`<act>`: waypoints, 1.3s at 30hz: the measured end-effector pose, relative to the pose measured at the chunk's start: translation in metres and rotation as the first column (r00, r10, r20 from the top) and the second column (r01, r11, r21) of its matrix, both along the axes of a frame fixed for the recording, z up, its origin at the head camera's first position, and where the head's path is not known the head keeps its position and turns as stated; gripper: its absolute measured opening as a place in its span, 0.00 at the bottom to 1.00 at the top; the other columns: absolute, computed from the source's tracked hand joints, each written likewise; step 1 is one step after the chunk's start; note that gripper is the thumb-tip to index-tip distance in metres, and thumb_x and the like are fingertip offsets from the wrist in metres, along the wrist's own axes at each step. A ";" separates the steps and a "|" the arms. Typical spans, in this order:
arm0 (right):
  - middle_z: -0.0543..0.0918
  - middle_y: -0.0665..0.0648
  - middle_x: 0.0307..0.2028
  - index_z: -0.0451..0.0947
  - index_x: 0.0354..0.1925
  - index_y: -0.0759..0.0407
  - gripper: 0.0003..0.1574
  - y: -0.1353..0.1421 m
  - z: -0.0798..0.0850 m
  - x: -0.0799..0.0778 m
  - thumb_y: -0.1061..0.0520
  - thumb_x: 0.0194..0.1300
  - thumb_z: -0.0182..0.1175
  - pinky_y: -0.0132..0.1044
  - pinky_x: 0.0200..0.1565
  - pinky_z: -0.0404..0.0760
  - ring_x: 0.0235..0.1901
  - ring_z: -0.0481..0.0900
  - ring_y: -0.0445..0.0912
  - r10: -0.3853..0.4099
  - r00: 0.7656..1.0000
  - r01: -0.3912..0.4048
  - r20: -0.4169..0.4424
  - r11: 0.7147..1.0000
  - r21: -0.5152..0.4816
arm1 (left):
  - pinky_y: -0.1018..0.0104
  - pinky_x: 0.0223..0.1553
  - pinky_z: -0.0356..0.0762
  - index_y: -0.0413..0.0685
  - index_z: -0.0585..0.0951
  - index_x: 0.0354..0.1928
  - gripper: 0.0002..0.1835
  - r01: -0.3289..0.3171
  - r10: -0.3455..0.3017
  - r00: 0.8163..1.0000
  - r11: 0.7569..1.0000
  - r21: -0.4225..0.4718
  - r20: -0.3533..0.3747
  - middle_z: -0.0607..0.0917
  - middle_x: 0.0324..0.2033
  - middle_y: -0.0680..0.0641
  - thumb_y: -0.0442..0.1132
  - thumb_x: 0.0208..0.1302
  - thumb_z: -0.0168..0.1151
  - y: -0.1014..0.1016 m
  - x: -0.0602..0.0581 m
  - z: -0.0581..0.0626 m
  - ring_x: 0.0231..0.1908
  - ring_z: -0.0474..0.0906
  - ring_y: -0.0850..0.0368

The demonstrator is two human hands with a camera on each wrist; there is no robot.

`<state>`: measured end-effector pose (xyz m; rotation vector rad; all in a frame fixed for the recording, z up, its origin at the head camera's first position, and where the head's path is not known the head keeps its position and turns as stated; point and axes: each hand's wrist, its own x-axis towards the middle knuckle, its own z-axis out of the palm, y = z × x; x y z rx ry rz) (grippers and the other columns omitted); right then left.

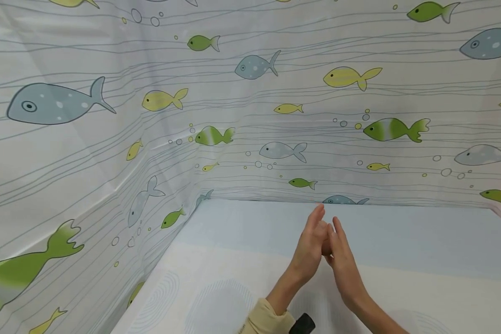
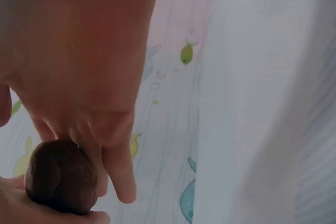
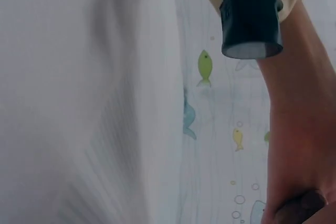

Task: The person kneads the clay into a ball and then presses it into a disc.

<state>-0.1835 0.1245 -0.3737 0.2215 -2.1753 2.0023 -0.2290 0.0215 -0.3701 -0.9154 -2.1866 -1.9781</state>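
A dark brown, rounded lump that looks like modelling clay sits between the two palms, with a crease across its surface. In the head view only a small part of the lump shows in the gap between the hands. My left hand has its fingers extended and presses the lump from the left. Facing it, my right hand holds its fingers fairly straight against the other side. Both hands are raised over the bed-like surface. The right wrist view catches the lump at its bottom edge, partly covered by a hand.
Below the hands spreads a pale sheet with circle patterns. Fish-printed curtain material rises at the back and left. A beige sleeve and a black cylindrical device are at the left wrist.
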 end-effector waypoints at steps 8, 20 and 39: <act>0.40 0.51 0.78 0.28 0.79 0.46 0.41 0.012 0.007 -0.012 0.37 0.79 0.30 0.32 0.65 0.64 0.74 0.48 0.48 -0.056 0.998 0.052 -0.039 0.994 -0.100 | 0.55 0.67 0.64 0.61 0.53 0.77 0.33 0.022 -0.025 0.999 0.995 -0.098 -0.029 0.65 0.72 0.52 0.62 0.76 0.29 0.009 0.009 -0.003 0.70 0.62 0.58; 0.34 0.45 0.79 0.27 0.79 0.45 0.42 0.037 0.021 -0.033 0.36 0.78 0.31 0.54 0.74 0.35 0.78 0.34 0.47 -0.094 0.993 0.072 -0.071 0.959 -0.273 | 0.59 0.69 0.60 0.57 0.54 0.77 0.34 0.087 -0.089 0.996 0.991 -0.105 -0.007 0.60 0.74 0.53 0.62 0.77 0.27 0.018 0.023 -0.002 0.73 0.54 0.60; 0.33 0.47 0.79 0.31 0.80 0.49 0.46 0.030 0.022 -0.028 0.30 0.76 0.29 0.51 0.74 0.34 0.78 0.32 0.48 0.048 0.999 -0.047 -0.006 0.938 -0.343 | 0.54 0.71 0.57 0.59 0.51 0.78 0.36 0.035 -0.036 0.999 0.996 -0.080 -0.007 0.57 0.75 0.55 0.65 0.75 0.20 0.015 0.034 0.013 0.73 0.53 0.62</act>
